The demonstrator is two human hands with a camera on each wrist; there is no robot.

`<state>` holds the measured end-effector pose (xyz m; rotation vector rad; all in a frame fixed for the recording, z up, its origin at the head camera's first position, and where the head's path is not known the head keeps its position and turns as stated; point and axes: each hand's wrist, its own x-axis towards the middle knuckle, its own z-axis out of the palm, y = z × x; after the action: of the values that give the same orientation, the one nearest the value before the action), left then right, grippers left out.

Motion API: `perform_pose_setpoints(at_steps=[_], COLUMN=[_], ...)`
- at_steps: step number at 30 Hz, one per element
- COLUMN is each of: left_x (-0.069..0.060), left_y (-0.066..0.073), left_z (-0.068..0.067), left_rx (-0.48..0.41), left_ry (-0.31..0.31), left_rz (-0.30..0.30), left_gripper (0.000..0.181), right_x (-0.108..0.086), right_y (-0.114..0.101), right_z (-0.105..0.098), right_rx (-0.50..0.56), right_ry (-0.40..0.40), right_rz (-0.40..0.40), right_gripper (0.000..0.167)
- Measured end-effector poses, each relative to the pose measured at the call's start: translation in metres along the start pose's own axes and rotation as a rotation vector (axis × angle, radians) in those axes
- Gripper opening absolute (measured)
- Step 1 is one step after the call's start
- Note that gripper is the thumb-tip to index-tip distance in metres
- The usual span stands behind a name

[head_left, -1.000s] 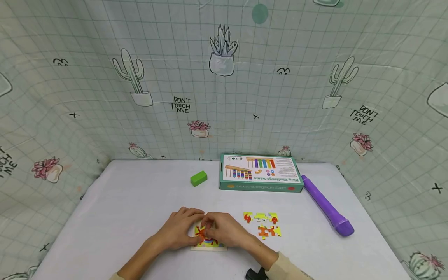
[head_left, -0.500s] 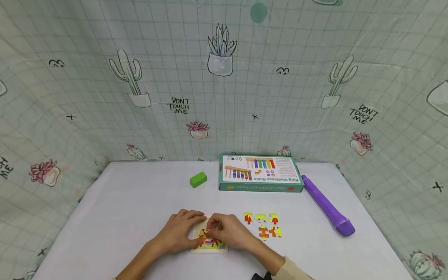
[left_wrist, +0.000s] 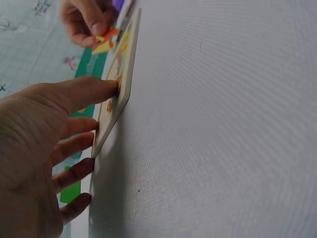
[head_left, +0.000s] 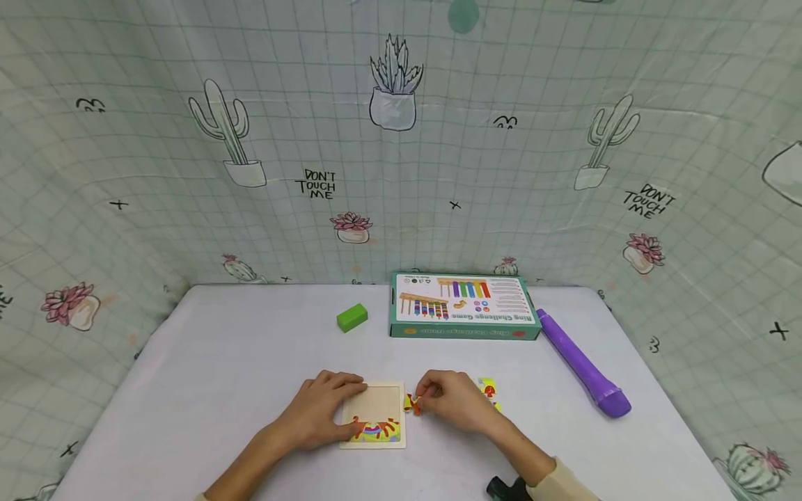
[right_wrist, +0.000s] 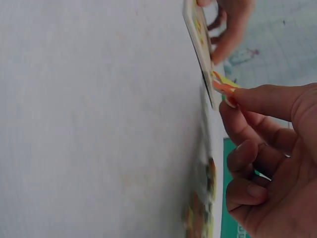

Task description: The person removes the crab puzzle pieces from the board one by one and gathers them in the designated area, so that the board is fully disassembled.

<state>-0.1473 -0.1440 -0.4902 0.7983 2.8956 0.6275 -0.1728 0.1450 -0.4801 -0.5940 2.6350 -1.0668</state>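
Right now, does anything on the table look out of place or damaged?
I see no damage; the puzzle board is just partly filled. The green game box looks odd: its lettering appears upside down in the head view.

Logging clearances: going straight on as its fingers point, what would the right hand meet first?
Probably the wooden puzzle tray, at the side facing it: the right hand, pinching a puzzle piece, points that way. Height is unclear, so it could pass above.

two hands [head_left: 313, 410] [head_left: 460, 401], one tray [head_left: 381, 400], one box [head_left: 464, 306], one block [head_left: 352, 318], one purple stick [head_left: 583, 362], puzzle pieces [head_left: 487, 387] uncountable
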Motion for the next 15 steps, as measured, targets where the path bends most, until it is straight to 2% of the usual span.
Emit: perform_pose_setpoints(at_steps=[6, 15], left_x=[-0.001, -0.001], left_y=[-0.001, -0.001], left_z=[0.000, 0.001], left_rx=[0.003, 0.000], left_ry=[-0.003, -0.008], left_rz=[-0.004, -0.010], left_gripper=[0.063, 0.063], right_x=[-0.006, -0.012], right_y=[0.008, 0.014], right_z=[-0.017, -0.024], right_rx=[-0.044, -0.057], right_ry=[-0.017, -0.069], right_rz=[0.049, 0.093], right_gripper=[0.004, 0.007])
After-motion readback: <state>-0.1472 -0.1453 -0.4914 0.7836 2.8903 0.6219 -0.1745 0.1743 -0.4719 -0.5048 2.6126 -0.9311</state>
